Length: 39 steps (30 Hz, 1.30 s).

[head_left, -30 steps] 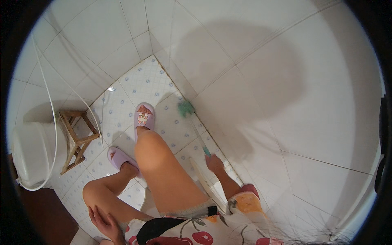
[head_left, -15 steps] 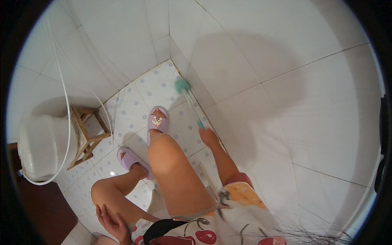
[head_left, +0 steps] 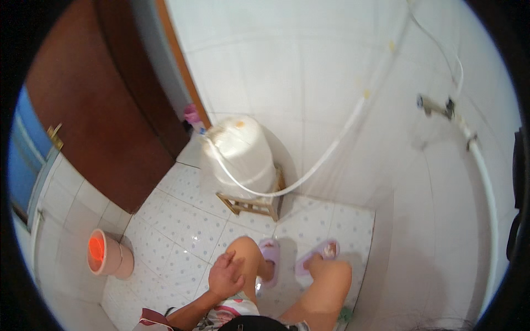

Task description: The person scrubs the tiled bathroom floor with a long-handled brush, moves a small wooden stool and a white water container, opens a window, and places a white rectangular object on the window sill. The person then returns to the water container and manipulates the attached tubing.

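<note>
Bathroom interior seen from above, the person's legs entering from the lower edge. The left hand (head_left: pixel 226 276) lies on the left leg (head_left: pixel 251 262) near the knee, fingers loosely spread and grasping nothing. The right hand lies outside the view, and whether it is clenched or grasping cannot be told. The green scrub brush (head_left: pixel 345 316) shows only as a patch of bristles at the lower edge, just beside the right leg (head_left: pixel 326 289); its handle is not visible. The feet wear lilac slippers (head_left: pixel 271 255) on a white tiled floor (head_left: pixel 179 220) with small blue motifs. Beyond them, a wooden stool (head_left: pixel 251 208) supports a large white plastic container (head_left: pixel 243 157), in front of which a white hose (head_left: pixel 331 148) curves, rising along the tiled wall (head_left: pixel 248 71). To the right, a metal tap (head_left: pixel 437 106) projects near a white pipe (head_left: pixel 486 193). To the left, a pink bucket (head_left: pixel 126 262) with a bright orange interior stands below a dark brown door (head_left: pixel 99 110) bearing a brass-coloured handle (head_left: pixel 55 136).
</note>
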Available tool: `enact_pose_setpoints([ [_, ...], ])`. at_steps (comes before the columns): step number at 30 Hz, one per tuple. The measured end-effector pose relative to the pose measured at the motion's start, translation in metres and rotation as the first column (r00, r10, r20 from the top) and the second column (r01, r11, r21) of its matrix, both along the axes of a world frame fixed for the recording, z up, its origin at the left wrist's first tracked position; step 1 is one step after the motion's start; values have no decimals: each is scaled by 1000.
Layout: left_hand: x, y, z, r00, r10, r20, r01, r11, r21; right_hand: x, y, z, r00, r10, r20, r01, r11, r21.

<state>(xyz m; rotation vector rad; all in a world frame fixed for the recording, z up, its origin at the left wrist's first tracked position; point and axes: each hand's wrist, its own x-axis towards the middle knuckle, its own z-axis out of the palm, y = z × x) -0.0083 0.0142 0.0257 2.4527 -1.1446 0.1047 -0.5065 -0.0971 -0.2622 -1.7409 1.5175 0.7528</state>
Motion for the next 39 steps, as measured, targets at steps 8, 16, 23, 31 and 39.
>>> enact_pose_setpoints([
  [8, -10, 29, -6, 998, 61, -11, -62, 993, -104, 29, -126, -55, 1000, -25, 14, 24, 999, 43],
  [16, -13, 53, -22, 994, 87, -63, -89, 996, -20, 265, -151, 75, 867, 352, 353, -102, 819, -565],
  [23, -9, 61, -18, 994, 61, -93, -62, 998, -4, 354, -148, 133, 756, 614, 225, -323, 650, -688],
  [31, -12, 57, -25, 995, 67, -71, -69, 997, -24, 357, -155, 135, 753, 648, 118, -400, 593, -699],
  [39, -13, 61, -20, 991, 94, -91, -93, 996, 12, 357, -166, 136, 750, 655, 93, -408, 569, -714],
])
